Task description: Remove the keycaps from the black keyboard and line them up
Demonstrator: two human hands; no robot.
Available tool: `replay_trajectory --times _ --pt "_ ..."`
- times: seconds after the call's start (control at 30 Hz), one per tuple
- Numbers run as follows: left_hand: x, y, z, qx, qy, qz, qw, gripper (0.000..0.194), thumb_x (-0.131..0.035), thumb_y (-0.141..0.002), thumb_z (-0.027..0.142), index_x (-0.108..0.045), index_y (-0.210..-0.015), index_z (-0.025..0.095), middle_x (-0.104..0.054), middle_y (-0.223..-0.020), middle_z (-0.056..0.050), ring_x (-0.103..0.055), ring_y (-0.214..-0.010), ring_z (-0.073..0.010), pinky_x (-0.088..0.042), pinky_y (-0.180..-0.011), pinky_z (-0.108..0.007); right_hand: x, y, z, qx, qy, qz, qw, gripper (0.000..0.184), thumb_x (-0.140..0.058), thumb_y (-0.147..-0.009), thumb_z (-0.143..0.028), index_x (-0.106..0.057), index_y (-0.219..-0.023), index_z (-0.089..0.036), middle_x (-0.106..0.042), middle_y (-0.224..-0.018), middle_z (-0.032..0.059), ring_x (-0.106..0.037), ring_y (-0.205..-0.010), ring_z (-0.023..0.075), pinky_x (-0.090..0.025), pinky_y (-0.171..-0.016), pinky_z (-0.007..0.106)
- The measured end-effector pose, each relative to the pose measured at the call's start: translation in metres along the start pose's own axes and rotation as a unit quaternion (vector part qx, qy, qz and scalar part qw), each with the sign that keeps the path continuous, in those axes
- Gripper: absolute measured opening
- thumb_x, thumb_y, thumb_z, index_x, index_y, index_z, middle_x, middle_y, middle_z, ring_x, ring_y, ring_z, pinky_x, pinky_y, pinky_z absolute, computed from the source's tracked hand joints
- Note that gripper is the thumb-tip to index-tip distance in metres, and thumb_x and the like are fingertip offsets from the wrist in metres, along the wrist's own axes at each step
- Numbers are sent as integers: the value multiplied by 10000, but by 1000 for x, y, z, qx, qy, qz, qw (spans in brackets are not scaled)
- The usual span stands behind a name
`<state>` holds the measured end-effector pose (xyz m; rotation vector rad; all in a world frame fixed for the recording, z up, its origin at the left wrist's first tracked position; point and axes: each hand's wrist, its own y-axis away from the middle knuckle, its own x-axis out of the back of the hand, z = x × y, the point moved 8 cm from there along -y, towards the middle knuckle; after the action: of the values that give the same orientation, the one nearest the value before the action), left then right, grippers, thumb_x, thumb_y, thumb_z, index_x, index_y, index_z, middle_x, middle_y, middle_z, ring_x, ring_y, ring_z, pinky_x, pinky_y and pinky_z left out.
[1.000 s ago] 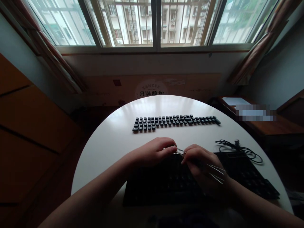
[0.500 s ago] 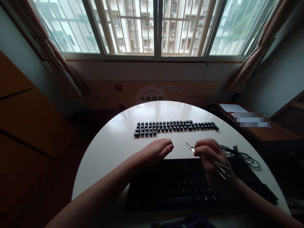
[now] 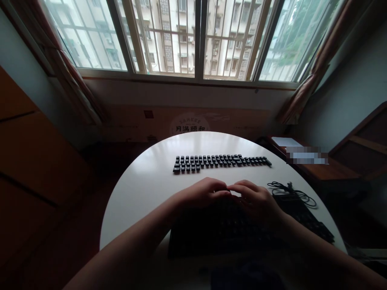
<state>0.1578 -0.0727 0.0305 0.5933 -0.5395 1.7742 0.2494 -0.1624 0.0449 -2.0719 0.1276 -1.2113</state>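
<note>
Over the black keyboard, my hands meet at the fingertips. My left hand pinches a small dark piece that looks like a keycap, though most of it is covered. The thumb and fingers of my right hand are drawn together against it from the other side. The wire keycap puller, seen in this hand a moment ago, is hidden behind the curled fingers now. Farther up the white table lie rows of loose black keycaps.
A coiled black cable lies on the keyboard's back right. The round table has a curved edge. To its right, papers rest on a low brown wooden surface. Windows and curtains are beyond, and an orange cabinet stands at the left.
My right hand has moved left and turned, bringing its fingertips to my left hand's. The keycap puller's wires have gone out of sight. The whole view has shifted slightly.
</note>
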Motion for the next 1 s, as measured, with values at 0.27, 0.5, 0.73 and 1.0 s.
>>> replay_trajectory --times 0.27,0.5,0.73,1.0 --pt "16 1 -13 4 -74 45 996 436 -391 -1011 468 -697 -938 166 -693 -847 -35 -606 -752 -167 -435 -659 -254 -11 -16 17 -60 14 -64 996 160 -569 -961 -222 -641 -1101 -195 -699 -1001 77 -650 -700 157 -508 -617 276" --pt "103 42 -49 62 -327 392 858 580 -231 -1034 451 -579 -656 183 -604 -687 -46 -516 -570 -153 -325 -553 -273 -62 -48 70 -168 102 -233 952 135 -653 -891 -289 -727 -979 -217 -745 -991 55 -681 -851 214 -487 -709 296" --pt "120 62 -50 70 -353 472 805 548 -263 -1029 422 -553 -627 187 -583 -636 -38 -479 -527 -141 -256 -517 -279 -101 -77 95 -189 119 -238 945 135 -663 -854 -316 -754 -913 -236 -762 -917 40 -690 -863 231 -467 -678 282" --pt "129 69 -51 75 -352 495 791 570 -248 -1036 406 -555 -612 182 -582 -630 -40 -468 -512 -133 -237 -506 -277 -108 -89 107 -200 121 -188 954 229 -663 -856 -308 -704 -1075 -255 -769 -954 11 -702 -842 205 -472 -700 272"
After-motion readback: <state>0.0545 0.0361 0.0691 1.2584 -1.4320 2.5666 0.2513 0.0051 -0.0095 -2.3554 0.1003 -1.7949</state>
